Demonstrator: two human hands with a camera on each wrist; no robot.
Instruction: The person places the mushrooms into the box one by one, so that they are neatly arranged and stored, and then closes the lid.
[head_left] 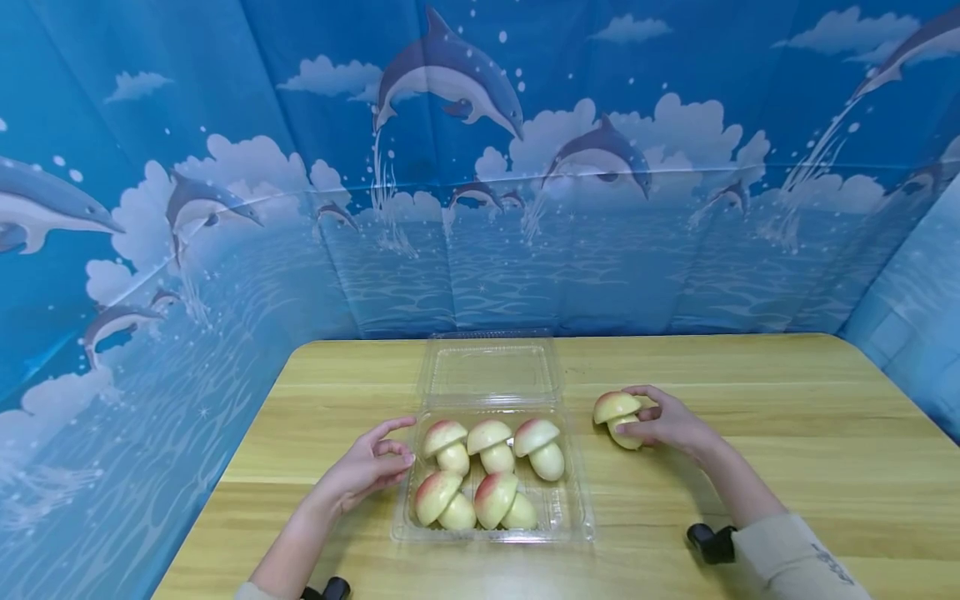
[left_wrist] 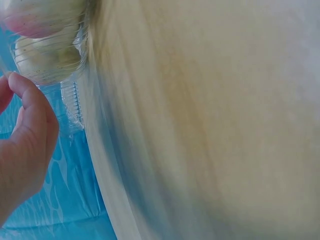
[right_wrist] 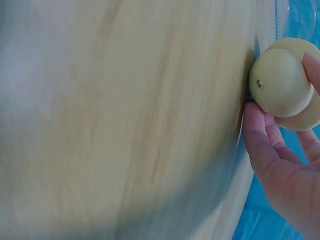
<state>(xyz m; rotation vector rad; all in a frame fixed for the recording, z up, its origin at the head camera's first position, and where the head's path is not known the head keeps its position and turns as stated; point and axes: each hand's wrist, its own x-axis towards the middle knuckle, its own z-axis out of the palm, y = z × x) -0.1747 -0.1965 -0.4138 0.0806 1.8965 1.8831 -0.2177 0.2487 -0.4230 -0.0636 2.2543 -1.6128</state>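
A cream toy mushroom [head_left: 617, 407] with a pinkish cap is gripped between the thumb and fingers of my right hand [head_left: 666, 423], right of the clear plastic box [head_left: 576, 500]. In the right wrist view, the rounded stem end of this toy mushroom [right_wrist: 280, 82] faces the camera, close to the tabletop. Several similar toy mushrooms [head_left: 536, 448] lie in the open box, three in the far row and two in the near row. My left hand [head_left: 367, 467] is at the box's left rim; the left wrist view shows its thumb and a fingertip [left_wrist: 22, 85] pinching the edge.
The box's transparent lid [head_left: 491, 371] lies folded back on the wooden table [head_left: 735, 375], away from me. A blue dolphin-print curtain [head_left: 480, 275] hangs behind the table. The near right corner inside the box holds no toy mushroom.
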